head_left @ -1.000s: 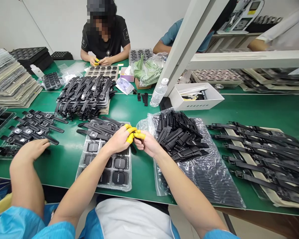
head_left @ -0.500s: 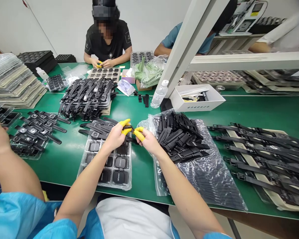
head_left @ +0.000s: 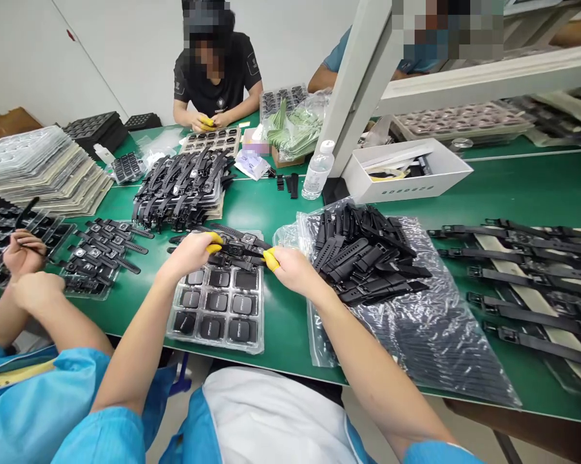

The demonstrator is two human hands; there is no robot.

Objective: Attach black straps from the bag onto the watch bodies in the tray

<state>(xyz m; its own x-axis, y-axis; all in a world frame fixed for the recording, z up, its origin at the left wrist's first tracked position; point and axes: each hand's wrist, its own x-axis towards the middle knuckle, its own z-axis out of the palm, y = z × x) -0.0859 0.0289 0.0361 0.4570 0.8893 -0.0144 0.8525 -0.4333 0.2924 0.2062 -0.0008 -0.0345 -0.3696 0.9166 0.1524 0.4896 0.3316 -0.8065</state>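
Observation:
A black smartwatch [head_left: 245, 249] with its straps stretched out hangs level between my two hands, over the back of a clear tray [head_left: 259, 328]. My left hand [head_left: 194, 251], in yellow finger cots, pinches the left strap. The other strap end is pinched by my right hand [head_left: 289, 267], also in yellow finger cots. Square black watch bodies [head_left: 216, 301] sit in the tray's front pockets. Behind my fingers, more strapped watches lie across its back row, partly hidden. To the right, a heap of loose black straps [head_left: 358, 258] rests on a clear plastic bag [head_left: 430, 348].
Strapped watches [head_left: 179, 187] are piled behind the tray, and more [head_left: 532, 290] lie at far right. A bottle [head_left: 318, 171] and white box [head_left: 406, 177] stand by a metal post [head_left: 358, 96]. Co-workers' hands [head_left: 27, 264] are at left; another person [head_left: 218, 77] sits opposite.
My hands have moved apart, and the watch now shows stretched between them. The whole view has shifted. At left, a co-worker's hands now show, one holding a black strap.

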